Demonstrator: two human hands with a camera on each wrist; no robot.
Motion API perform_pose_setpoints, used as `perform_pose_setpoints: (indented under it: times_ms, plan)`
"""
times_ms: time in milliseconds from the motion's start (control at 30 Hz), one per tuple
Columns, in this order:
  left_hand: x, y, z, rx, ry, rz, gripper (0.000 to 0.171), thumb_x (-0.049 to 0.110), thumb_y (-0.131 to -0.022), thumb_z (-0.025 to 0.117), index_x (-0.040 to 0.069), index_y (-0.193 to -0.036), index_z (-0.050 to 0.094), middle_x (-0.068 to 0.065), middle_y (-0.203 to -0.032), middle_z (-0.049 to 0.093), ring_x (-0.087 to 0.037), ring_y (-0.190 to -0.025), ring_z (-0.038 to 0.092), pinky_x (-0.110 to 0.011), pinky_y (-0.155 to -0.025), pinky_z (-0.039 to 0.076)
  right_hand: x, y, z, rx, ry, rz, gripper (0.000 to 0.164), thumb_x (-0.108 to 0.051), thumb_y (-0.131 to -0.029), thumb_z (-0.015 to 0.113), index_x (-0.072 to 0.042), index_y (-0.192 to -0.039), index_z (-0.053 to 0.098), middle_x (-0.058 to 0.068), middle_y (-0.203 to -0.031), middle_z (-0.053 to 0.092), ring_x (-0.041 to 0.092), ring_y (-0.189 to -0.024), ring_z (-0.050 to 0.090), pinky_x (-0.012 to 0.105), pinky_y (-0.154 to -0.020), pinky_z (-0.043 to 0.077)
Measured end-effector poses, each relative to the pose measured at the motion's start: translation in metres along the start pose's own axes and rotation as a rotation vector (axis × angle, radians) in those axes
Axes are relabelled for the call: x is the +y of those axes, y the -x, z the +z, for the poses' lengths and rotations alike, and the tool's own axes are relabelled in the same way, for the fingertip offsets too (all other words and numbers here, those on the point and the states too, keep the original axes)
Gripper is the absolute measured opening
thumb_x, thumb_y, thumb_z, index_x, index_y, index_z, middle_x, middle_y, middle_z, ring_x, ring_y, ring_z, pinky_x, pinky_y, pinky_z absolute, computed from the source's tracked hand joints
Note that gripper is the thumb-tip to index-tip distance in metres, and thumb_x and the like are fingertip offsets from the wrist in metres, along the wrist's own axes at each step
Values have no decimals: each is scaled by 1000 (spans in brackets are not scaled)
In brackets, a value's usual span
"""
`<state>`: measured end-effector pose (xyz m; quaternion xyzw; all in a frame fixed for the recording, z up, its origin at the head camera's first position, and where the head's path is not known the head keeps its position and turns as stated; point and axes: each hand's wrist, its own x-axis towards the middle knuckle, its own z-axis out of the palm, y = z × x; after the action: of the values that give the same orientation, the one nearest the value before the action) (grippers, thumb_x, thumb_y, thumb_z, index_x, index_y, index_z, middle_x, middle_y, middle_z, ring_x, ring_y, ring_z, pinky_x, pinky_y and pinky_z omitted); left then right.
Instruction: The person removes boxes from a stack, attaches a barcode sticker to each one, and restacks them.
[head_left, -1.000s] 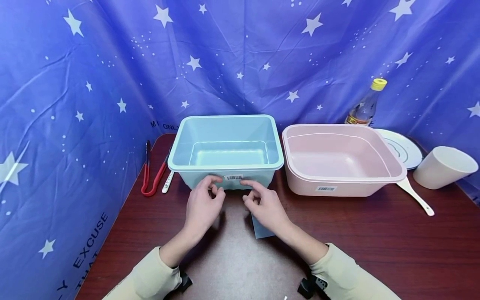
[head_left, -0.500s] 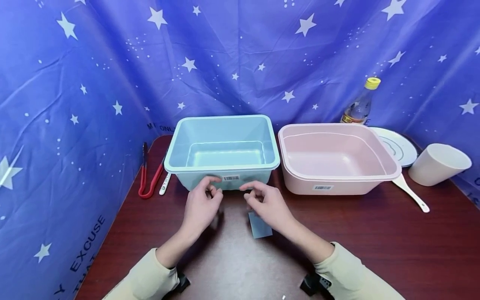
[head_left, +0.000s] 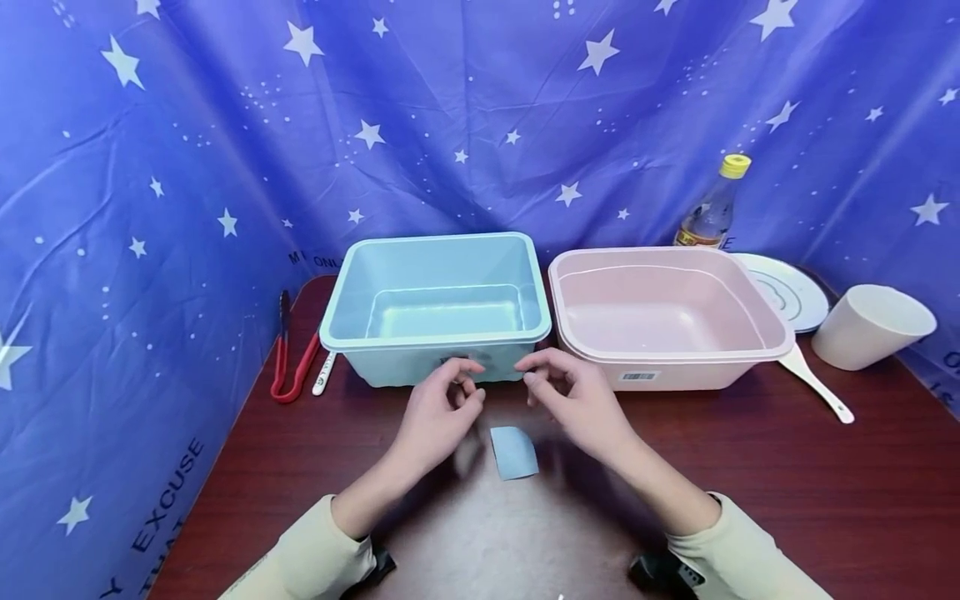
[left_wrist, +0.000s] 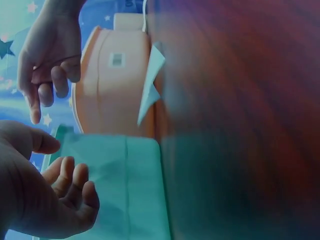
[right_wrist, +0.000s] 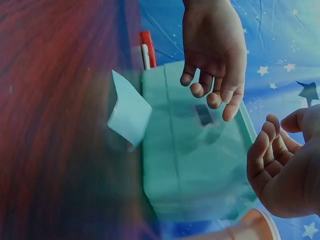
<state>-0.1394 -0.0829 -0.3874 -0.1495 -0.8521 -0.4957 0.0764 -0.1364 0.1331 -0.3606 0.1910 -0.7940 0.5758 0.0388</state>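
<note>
Over the table, my left hand (head_left: pixel 438 417) and right hand (head_left: pixel 585 408) face each other with loosely bent fingers, holding nothing. Their index fingertips point inward with a small gap between them. Below them lies a small light-blue sheet (head_left: pixel 514 454), one corner curled; in the right wrist view the sheet (right_wrist: pixel 131 112) rises bent off the tabletop. Behind the hands stands a light-blue plastic basin (head_left: pixel 397 367), its barcode label partly covered by the left fingers. A pink plastic basin (head_left: pixel 675 377) sits right beside it, behind the right hand.
Red-handled tongs (head_left: pixel 288 383) and a white patterned handle (head_left: pixel 323 375) lie left of the blue basin. To the right are a white spoon handle (head_left: pixel 817 387), a white cup (head_left: pixel 862 333) on its side and a white plate (head_left: pixel 798 296). A yellow-capped bottle (head_left: pixel 708 208) stands behind.
Both hands have moved to the right, uncovering the light-blue sheet that the right hand partly hid. The sheet's corner now curls. The head view has shifted slightly.
</note>
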Motion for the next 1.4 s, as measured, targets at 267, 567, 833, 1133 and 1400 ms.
perform_pose_setpoints:
  times_ms: [267,567,833,1133,1400]
  plan:
    - [21,-10,23,-130,13,20,39,10,-90,70,9,-128,60,0,-102,68,-17,-86,64,-36,-77,53,-10,-2,-27,56,-44,-24,14,-5,-100,61,-4,-111,69,9,-77,62,22,-54,54,30,-48,48]
    - [42,-17,45,-242,-3,3,64,18,-92,71,17,-149,41,-6,-129,62,-25,-115,62,-42,-95,50,-19,-6,-63,162,18,-67,16,-5,-99,62,1,-111,70,14,-77,61,20,-54,56,26,-49,49]
    - [52,-22,61,-305,-28,-24,85,24,-93,73,26,-160,21,-7,-144,53,-25,-128,55,-43,-104,45,-14,-11,-104,253,150,-63,22,-8,-98,64,2,-117,69,-4,-81,65,12,-59,61,23,-53,51]
    - [58,-27,72,-318,-25,-58,95,35,-93,73,24,-163,10,-9,-159,37,-25,-141,42,-45,-112,37,-6,-6,-165,315,415,-23,31,-15,-96,68,-2,-125,67,-11,-92,62,1,-78,59,13,-69,44]
    - [59,-34,80,-320,8,-68,104,40,-92,73,23,-163,0,-4,-167,17,-20,-149,24,-45,-117,29,6,10,-219,385,428,95,47,-22,-92,75,-11,-136,60,-22,-104,59,2,-96,56,13,-74,41]
